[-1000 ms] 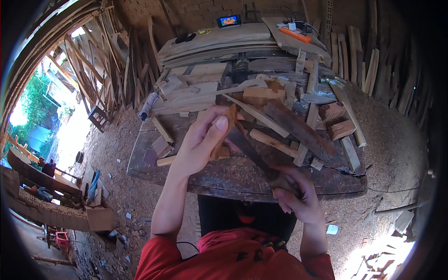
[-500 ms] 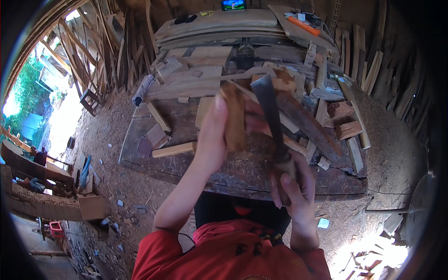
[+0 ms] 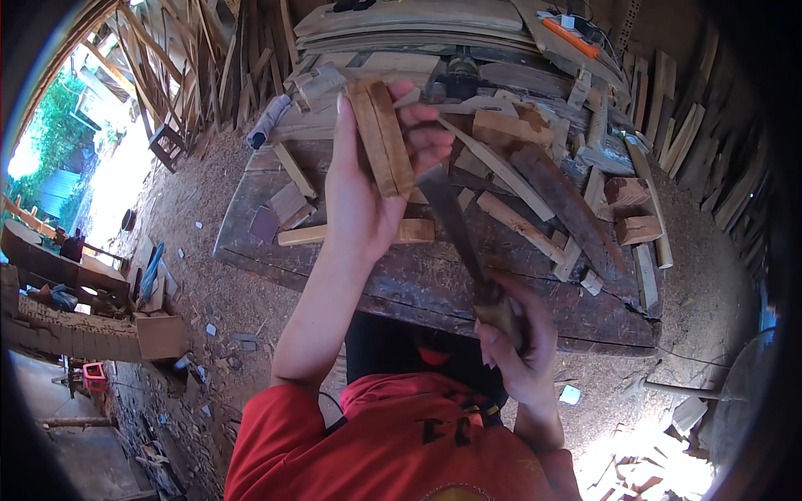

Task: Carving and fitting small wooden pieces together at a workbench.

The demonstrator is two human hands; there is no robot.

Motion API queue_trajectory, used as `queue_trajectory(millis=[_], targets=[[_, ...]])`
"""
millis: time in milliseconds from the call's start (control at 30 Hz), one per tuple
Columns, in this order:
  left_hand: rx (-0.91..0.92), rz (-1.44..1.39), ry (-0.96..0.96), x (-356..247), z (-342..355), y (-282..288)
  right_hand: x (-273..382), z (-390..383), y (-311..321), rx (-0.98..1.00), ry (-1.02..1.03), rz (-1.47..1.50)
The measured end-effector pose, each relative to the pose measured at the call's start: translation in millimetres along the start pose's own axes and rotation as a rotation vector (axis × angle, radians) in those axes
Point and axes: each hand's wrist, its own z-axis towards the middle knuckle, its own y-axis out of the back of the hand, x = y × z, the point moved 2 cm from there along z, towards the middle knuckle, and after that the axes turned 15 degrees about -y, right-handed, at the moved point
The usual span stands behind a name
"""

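My left hand (image 3: 361, 204) is raised above the bench, palm up, and holds a brown wooden block (image 3: 380, 138). The thumb lies along the block's left side and the fingers curl past its right side. A dark line runs lengthwise down the block's face. In my right hand (image 3: 533, 346) is a chisel (image 3: 455, 230), gripped by its wooden handle. Its long dark blade points up and to the left, the tip close to the block's lower end. Whether the tip touches the block I cannot tell. Below both hands is the worn wooden workbench (image 3: 401, 294).
On the bench lie a pale wooden strip (image 3: 302, 236), a long brown curved piece (image 3: 572, 204), reddish blocks (image 3: 637, 230) and several offcuts. A grey roll (image 3: 269, 121) rests at the left edge. An orange power strip (image 3: 571, 37) sits at the back. Wood scraps litter the floor.
My left hand has turned palm up, tilting the block so its lined face shows. The chisel tip has come left and down beside the block's lower end. The whole view has shifted slightly.
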Motion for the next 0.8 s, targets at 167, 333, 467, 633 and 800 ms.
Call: queue_trajectory(millis=[167, 333, 467, 633, 800], targets=[[0.010, -0.037, -0.049, -11.2, 7.4, 2.4, 2.0, -4.7, -8.5, -0.046, 0.044, -0.168], [0.068, 0.123, -0.103, -13.0, 6.4, 1.0, 7.8, -2.7, -13.7, -0.077, 0.160, -0.220], [0.057, 0.167, -0.116, -9.2, 4.2, 0.3, 7.7, -1.1, -13.7, -0.093, 0.169, -0.240], [0.090, 0.229, -0.128, -6.1, 1.2, 2.2, 12.5, -2.5, -6.5, -0.118, 0.200, -0.301], [0.106, 0.196, -0.126, 4.0, -5.0, 2.5, 11.1, -13.1, 6.8, -0.087, 0.100, -0.268]])
